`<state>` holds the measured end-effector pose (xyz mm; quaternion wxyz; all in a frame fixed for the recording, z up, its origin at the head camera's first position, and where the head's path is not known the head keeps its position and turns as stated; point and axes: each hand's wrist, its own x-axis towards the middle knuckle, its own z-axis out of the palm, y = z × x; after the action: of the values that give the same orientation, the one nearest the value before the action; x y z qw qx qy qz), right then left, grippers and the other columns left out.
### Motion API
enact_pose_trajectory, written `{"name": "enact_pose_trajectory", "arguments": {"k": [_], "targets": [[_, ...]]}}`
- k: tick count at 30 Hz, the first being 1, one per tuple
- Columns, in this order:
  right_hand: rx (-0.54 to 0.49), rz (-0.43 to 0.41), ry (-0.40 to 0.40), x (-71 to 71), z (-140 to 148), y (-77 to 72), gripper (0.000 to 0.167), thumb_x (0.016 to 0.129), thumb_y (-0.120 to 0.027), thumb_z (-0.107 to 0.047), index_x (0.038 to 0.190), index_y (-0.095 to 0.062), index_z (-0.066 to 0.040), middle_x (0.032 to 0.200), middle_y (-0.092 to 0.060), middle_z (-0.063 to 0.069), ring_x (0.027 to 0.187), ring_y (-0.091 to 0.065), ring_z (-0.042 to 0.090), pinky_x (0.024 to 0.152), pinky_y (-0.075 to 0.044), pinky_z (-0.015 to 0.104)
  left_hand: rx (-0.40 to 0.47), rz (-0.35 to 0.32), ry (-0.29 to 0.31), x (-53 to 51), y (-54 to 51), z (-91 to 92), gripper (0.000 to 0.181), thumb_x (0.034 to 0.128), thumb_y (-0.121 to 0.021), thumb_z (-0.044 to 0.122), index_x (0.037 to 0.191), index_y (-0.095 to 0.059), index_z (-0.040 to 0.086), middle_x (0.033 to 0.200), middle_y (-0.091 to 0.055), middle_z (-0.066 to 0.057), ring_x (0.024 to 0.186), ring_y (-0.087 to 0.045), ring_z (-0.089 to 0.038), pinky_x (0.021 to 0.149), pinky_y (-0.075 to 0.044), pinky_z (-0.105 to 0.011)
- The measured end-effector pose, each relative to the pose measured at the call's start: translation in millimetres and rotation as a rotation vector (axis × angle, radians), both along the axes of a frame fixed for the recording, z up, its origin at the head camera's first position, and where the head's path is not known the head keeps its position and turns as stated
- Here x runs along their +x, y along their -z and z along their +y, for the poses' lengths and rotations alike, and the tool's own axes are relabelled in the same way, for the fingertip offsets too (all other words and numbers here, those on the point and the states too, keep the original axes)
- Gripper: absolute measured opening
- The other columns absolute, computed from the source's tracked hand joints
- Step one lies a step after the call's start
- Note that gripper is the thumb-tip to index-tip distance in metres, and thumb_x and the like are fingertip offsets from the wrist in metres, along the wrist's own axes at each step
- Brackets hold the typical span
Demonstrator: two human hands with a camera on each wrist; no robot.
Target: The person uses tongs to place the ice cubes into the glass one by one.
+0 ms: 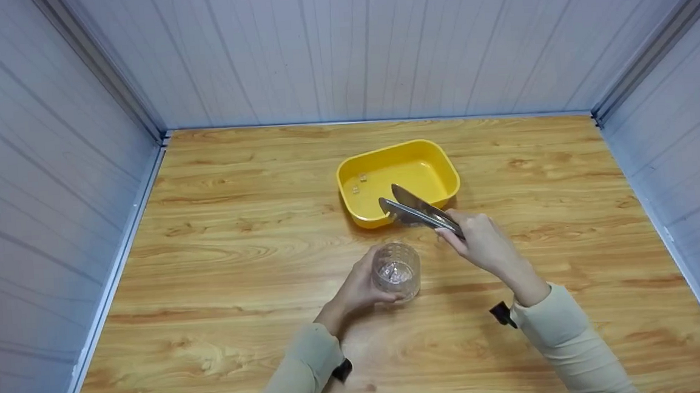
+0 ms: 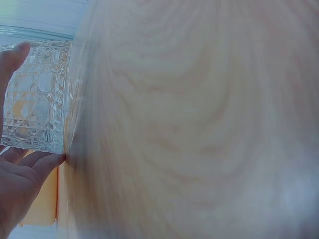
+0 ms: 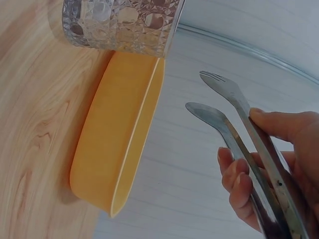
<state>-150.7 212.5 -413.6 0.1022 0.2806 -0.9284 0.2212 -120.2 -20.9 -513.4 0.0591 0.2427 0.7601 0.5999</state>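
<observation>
My left hand [image 1: 358, 287] grips a clear patterned glass [image 1: 397, 272] standing on the table, fingers and thumb round its sides. Several clear pieces lie at the bottom of the glass. In the left wrist view the cut pattern of the glass [image 2: 37, 97] shows between thumb and fingers. My right hand [image 1: 483, 240] holds metal tongs [image 1: 427, 213], whose tips are apart with nothing visible between them, over the near edge of a yellow tub [image 1: 395, 184]. Two small clear cubes [image 1: 359, 184] lie in the left part of the tub. The right wrist view shows the tongs [image 3: 249, 134] raised beside the tub.
The wood-grain table [image 1: 238, 258] is bordered by a back wall [image 1: 341, 51] and side walls of pale panels [image 1: 39, 179]. The tub stands behind the glass, a short distance away. Black straps [image 1: 503, 315] hang at the cuffs of both pale sleeves.
</observation>
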Motion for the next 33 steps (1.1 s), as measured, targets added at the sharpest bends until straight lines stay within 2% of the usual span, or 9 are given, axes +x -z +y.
{"name": "enact_pose_trajectory", "arguments": {"k": [8,12,15,19,22,30,33], "targets": [[0.004,-0.039,0.041,-14.6,-6.3,0.0,0.026,0.084,-0.059,-0.024,0.093,-0.060,0.000,0.062,-0.052,0.003,0.049,-0.045,0.015,0.042,-0.039,0.028,0.057,0.024,0.030,-1.2,1.2,-1.1,0.091,0.0519,-0.081,-0.001,0.129,-0.032,-0.005,0.122,-0.047,-0.019,0.114,-0.043,-0.031,0.100,-0.032,-0.036],[0.019,-0.068,0.054,-22.7,-11.0,0.7,0.028,0.084,-0.059,-0.026,0.092,-0.060,0.002,0.062,-0.052,0.005,0.049,-0.045,0.016,0.041,-0.038,0.027,0.066,0.049,0.042,-1.9,1.4,-1.7,0.092,0.0515,-0.081,0.001,0.129,-0.032,-0.007,0.122,-0.047,-0.022,0.113,-0.043,-0.034,0.100,-0.032,-0.039],[0.028,-0.095,0.060,-28.6,-14.3,2.2,0.029,0.085,-0.058,-0.027,0.090,-0.059,0.002,0.060,-0.050,0.004,0.049,-0.044,0.015,0.041,-0.035,0.025,0.057,0.035,0.046,-2.4,1.6,-1.5,0.093,0.0516,-0.082,0.001,0.129,-0.031,-0.007,0.123,-0.046,-0.023,0.114,-0.042,-0.036,0.100,-0.031,-0.042],[0.036,-0.131,0.066,-35.7,-18.1,4.7,0.028,0.085,-0.057,-0.028,0.087,-0.058,0.000,0.059,-0.047,0.003,0.048,-0.042,0.015,0.041,-0.033,0.024,0.036,0.019,0.029,-8.8,23.2,-0.7,0.098,0.0513,-0.084,0.011,0.133,-0.030,0.002,0.126,-0.046,-0.008,0.116,-0.042,-0.023,0.101,-0.031,-0.037],[0.035,-0.143,0.075,-40.1,-20.4,7.0,0.028,0.085,-0.058,-0.029,0.086,-0.058,-0.001,0.060,-0.048,0.004,0.048,-0.043,0.015,0.041,-0.034,0.024,0.019,0.025,0.016,-12.3,35.5,-0.3,0.099,0.0511,-0.084,0.017,0.134,-0.031,0.008,0.126,-0.046,0.001,0.116,-0.042,-0.015,0.100,-0.031,-0.032],[0.064,-0.131,0.096,-50.6,-27.7,13.0,0.030,0.084,-0.058,-0.030,0.085,-0.059,0.000,0.061,-0.049,0.005,0.051,-0.045,0.018,0.043,-0.037,0.028,0.044,0.020,0.032,-2.3,5.1,-1.5,0.093,0.0516,-0.081,0.000,0.130,-0.031,-0.004,0.124,-0.045,-0.020,0.115,-0.042,-0.034,0.100,-0.031,-0.043],[0.072,-0.142,0.101,-55.0,-31.0,14.9,0.032,0.084,-0.058,-0.030,0.087,-0.060,0.002,0.061,-0.051,0.006,0.050,-0.045,0.018,0.043,-0.038,0.028,0.042,0.026,0.040,-0.7,-0.1,-1.8,0.092,0.0526,-0.081,-0.001,0.130,-0.031,-0.006,0.124,-0.045,-0.022,0.115,-0.041,-0.036,0.100,-0.031,-0.043]]}}
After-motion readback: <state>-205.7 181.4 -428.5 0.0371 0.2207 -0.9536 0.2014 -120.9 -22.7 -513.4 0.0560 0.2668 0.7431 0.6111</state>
